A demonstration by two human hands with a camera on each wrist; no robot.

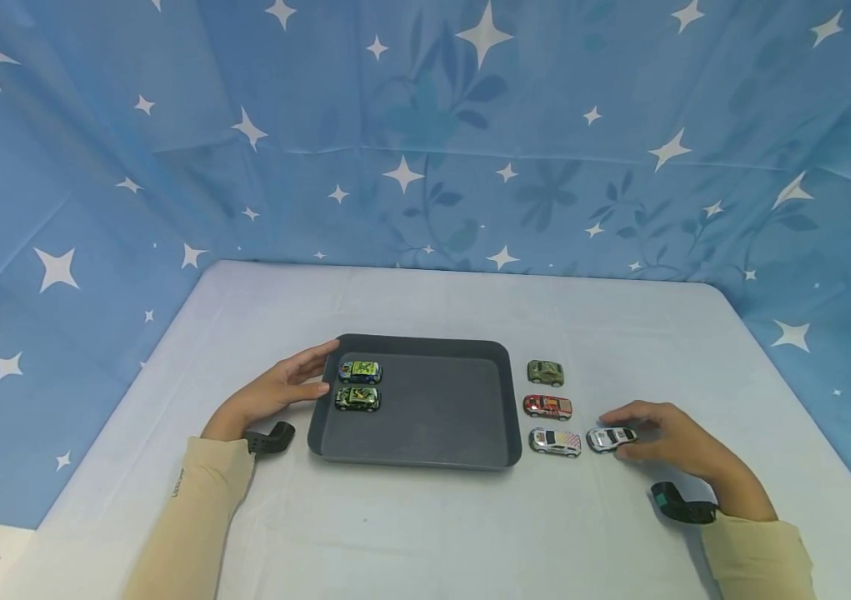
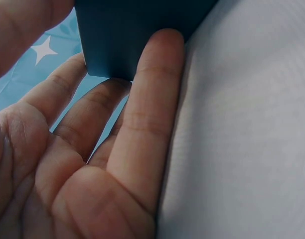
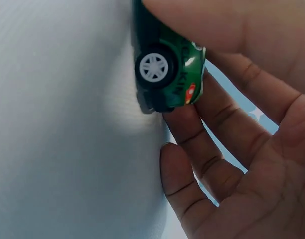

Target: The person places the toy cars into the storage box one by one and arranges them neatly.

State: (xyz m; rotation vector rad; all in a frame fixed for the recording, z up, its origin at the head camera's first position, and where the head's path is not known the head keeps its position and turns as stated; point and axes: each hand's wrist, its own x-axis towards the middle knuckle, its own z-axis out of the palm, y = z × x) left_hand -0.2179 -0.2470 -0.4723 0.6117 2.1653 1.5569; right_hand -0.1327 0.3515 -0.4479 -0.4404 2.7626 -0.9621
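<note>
My right hand (image 1: pixel 668 437) pinches a white and black toy car (image 1: pixel 610 439) between thumb and fingers, low over the white cloth. In the right wrist view the toy car (image 3: pixel 167 69) looks green, with a white-spoked wheel facing the camera. My left hand (image 1: pixel 275 392) rests against the left side of a dark grey tray (image 1: pixel 417 462); its fingers (image 2: pixel 147 114) lie fairly straight along the outer wall. Inside the tray, at its left, stand a yellow-green and blue toy car (image 1: pixel 361 372) and a dark camouflage toy car (image 1: pixel 357 399).
Between the tray and my right hand, three toy cars form a column: a green camouflage one (image 1: pixel 546 372), a red one (image 1: pixel 548 407) and a white patterned one (image 1: pixel 555 442). A blue star-printed curtain (image 1: pixel 425 217) hangs behind the white-covered table (image 1: pixel 395 533).
</note>
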